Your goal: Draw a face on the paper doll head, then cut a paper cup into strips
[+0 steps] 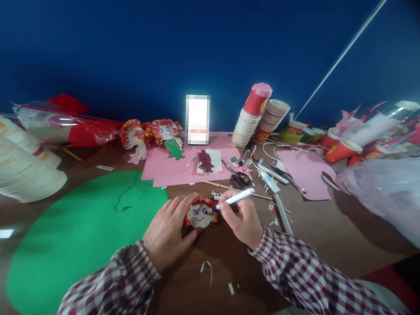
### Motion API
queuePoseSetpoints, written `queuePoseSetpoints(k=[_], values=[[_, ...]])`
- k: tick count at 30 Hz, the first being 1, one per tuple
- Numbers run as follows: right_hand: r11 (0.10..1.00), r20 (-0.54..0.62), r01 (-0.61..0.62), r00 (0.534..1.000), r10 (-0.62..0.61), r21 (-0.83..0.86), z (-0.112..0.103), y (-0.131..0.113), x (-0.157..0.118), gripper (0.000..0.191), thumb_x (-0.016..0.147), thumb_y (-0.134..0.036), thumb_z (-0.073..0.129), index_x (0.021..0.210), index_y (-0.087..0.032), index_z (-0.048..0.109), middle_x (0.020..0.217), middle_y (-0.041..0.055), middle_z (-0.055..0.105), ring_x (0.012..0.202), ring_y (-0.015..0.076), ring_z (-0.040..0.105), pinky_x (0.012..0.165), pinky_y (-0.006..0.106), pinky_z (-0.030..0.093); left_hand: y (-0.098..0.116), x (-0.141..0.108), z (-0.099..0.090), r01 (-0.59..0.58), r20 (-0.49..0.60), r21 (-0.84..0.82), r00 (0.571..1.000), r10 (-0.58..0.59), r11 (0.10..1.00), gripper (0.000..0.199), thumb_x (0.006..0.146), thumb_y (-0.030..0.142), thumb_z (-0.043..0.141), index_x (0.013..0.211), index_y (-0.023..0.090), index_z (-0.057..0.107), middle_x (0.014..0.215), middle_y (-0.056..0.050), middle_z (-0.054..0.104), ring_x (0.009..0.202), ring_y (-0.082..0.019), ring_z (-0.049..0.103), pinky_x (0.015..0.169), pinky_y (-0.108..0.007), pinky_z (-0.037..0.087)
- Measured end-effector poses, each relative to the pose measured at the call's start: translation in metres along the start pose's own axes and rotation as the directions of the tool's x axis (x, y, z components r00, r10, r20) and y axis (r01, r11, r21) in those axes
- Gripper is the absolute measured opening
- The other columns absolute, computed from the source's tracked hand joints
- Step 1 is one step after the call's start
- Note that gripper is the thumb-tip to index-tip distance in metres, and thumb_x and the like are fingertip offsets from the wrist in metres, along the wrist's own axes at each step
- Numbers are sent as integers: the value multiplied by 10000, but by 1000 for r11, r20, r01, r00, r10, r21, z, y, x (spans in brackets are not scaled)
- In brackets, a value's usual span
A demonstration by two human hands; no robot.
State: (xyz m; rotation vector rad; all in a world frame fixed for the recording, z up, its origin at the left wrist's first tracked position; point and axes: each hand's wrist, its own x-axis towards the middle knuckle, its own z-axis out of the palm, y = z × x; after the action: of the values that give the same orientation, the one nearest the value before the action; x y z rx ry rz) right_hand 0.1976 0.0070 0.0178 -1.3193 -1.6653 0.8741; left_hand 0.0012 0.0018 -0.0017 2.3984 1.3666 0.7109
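Observation:
A small paper doll head (200, 218) lies on the brown table, with a drawn smiling face and a frilly red and yellow border for hair. My left hand (173, 229) grips its left side, fingers at the top edge and thumb at the bottom. Between the fingers of my right hand (241, 218) is a white marker (239, 196), its dark tip at the eye on the right of the face. Whether the tip touches the paper I cannot tell.
A big green paper sheet (86, 236) spreads at left. Beyond my hands lie black scissors (240, 178), a wooden stick (257, 194), pink sheets (161, 167) and a finished-looking doll (167, 133). Stacked paper cups (247, 122) lean at the back; a plastic bag (384, 191) sits right.

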Motion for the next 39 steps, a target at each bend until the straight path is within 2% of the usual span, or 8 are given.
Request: queuePoseSetpoints(k=[15, 21, 28, 39], values=[[998, 14, 19, 1000, -18, -68, 0, 1, 0, 101, 825, -236, 496, 757, -175, 539, 575, -27, 512, 483, 92, 442, 459, 196, 341, 0, 0, 0, -2, -6, -7, 1000, 2, 1000, 642, 710, 229, 590, 1296, 208, 328, 1211, -90, 514, 1080, -254, 476, 908, -439, 405], [998, -31, 2, 1000, 0, 62, -1, 1, -1, 110, 833, -248, 486, 760, -172, 518, 568, -29, 491, 476, 90, 431, 449, 195, 348, -1, 0, 1, -4, -10, -17, 1000, 4, 1000, 642, 716, 232, 593, 1300, 213, 326, 1194, -93, 524, 1063, -257, 484, 889, -445, 412], [997, 104, 28, 994, -36, 75, 6, 0, -8, 83, 846, -263, 496, 864, -190, 530, 626, -16, 521, 475, 91, 446, 430, 196, 344, 0, 1, -1, -21, -14, -34, 1000, 20, 999, 627, 725, 260, 601, 1292, 219, 337, 1183, -102, 532, 1050, -264, 498, 865, -447, 424], [994, 123, 104, 988, -99, -40, 7, -1, -6, 91, 836, -249, 509, 854, -183, 569, 673, -2, 575, 529, 102, 478, 500, 211, 386, 0, 0, -1, -16, -7, -21, 1000, 16, 1000, 622, 725, 259, 601, 1289, 204, 345, 1187, -100, 533, 1057, -258, 494, 877, -436, 421]])
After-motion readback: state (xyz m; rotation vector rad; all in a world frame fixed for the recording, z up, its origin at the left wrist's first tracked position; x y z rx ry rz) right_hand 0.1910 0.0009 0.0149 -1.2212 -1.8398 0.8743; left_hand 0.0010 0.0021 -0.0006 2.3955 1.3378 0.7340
